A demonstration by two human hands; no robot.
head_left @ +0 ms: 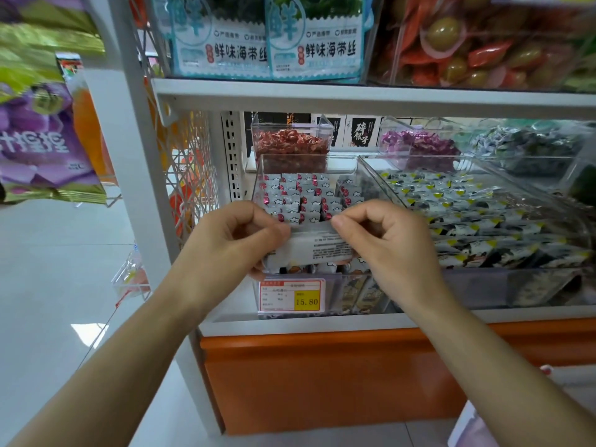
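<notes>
— Where's the left hand [238, 235]?
— Its grip pinches the left edge of a white packet [317, 246] with blurred fine print, held over the clear bin [309, 156] on the shelf [322, 319]. The right hand [383, 233] pinches the other edge.
— Any writing?
— The seaweed packs [267, 43] read "鲜味海带丝", the price tag [292, 295] reads 15.80, and the box [359, 132] reads "碎银子".

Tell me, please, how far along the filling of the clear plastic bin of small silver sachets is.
Done: small silver-and-red sachets stand in neat rows across the rear of the clear plastic bin. In hand: the left hand and right hand pinch a white printed packet over the bin's front. Left: probably setting it in and filling the front.
</notes>
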